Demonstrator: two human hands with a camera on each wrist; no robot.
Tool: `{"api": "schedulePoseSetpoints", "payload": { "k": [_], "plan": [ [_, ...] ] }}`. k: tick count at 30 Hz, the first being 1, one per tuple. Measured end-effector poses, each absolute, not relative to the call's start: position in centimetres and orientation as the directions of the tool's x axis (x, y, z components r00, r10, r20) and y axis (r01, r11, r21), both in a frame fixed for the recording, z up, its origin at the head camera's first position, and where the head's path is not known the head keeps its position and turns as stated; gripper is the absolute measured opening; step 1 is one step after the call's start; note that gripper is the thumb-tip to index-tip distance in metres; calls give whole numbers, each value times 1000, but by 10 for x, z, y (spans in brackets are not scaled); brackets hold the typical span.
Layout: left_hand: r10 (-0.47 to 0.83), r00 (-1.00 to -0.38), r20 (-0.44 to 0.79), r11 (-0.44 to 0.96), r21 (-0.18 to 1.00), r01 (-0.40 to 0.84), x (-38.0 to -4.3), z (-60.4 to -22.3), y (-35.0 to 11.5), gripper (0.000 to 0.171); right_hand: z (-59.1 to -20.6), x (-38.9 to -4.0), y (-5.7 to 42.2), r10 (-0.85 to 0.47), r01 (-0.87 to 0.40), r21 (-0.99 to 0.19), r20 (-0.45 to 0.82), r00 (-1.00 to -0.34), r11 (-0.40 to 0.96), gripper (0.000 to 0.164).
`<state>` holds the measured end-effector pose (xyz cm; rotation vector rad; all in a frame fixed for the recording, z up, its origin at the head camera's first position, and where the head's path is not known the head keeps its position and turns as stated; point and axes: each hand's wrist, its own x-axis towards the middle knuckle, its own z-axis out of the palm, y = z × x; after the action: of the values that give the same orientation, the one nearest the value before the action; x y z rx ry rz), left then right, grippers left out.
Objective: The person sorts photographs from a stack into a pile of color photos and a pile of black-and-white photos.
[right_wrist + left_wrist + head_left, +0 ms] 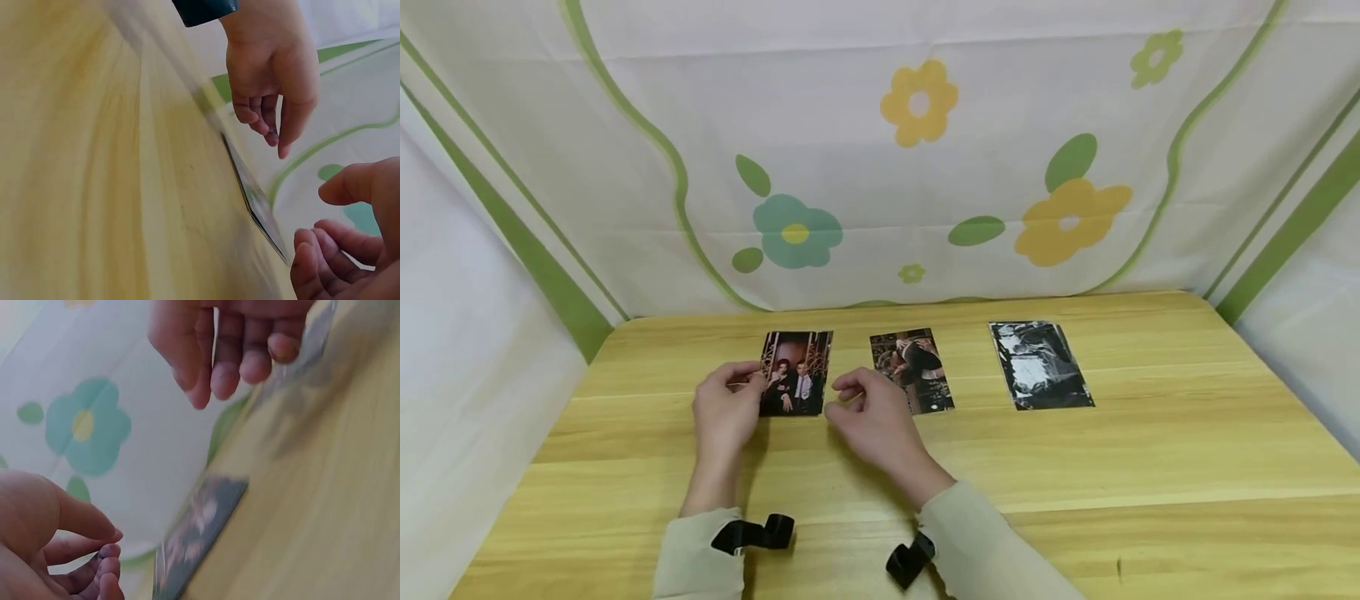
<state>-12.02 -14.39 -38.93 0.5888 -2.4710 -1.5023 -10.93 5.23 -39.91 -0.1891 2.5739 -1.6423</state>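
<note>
Three small piles of photo cards lie in a row on the wooden table. On the left pile (pixel 795 375) the top card is in colour and shows two seated figures. My left hand (pixel 727 410) hovers at that pile's left edge, thumb and forefinger close together, with nothing seen between them. To its right my right hand (pixel 880 418) is held with loosely bent, empty fingers, partly covering the middle pile (pixel 925 375), a dark colour picture. In the right wrist view, the left hand (pixel 272 75) appears apart from the cards. The right pile (pixel 1042 367) has a black-and-white card on top.
A white cloth (pixel 850 150) printed with flowers and green lines rises behind the table (pixel 1150 467), and white cloth walls flank it. Black straps (pixel 767 532) sit at both cuffs, near the front of the table.
</note>
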Motion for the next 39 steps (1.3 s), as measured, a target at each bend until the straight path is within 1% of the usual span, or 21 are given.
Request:
{"api": "schedulePoseSetpoints", "payload": {
  "k": [3, 6, 12, 16, 22, 25, 31, 39],
  "plan": [
    [-359, -931, -68, 353, 913, -203, -116, -381, -129, 30, -397, -105, 67, -146, -88, -912, 32, -989, 401, 27],
    [-302, -950, -81, 303, 937, -176, -113, -376, -112, 30, -393, -104, 86, -119, -92, -913, 48, -992, 397, 25],
    [-210, -975, -75, 320, 937, -141, -106, -376, -83, 29, -388, -105, 130, 21, 1, -923, 8, -1000, 385, 26],
    [-183, -980, -77, 300, 945, -130, -102, -380, -72, 27, -388, -103, 159, 94, 48, -918, -12, -996, 393, 30],
    [-165, -981, -106, 256, 955, -146, -99, -383, -60, 26, -387, -98, 191, 157, 78, -903, -11, -988, 424, 32],
    [-162, -980, -117, 238, 959, -154, -98, -385, -57, 26, -387, -98, 199, 181, 93, -898, -15, -983, 429, 32],
    [-167, -977, -133, 212, 963, -167, -98, -387, -56, 25, -389, -99, 200, 176, 115, -895, -42, -984, 430, 34],
    [-158, -978, -138, 245, 954, -174, -97, -389, -52, 25, -393, -100, 196, 169, 128, -899, -62, -984, 419, 37]
  ]
}}
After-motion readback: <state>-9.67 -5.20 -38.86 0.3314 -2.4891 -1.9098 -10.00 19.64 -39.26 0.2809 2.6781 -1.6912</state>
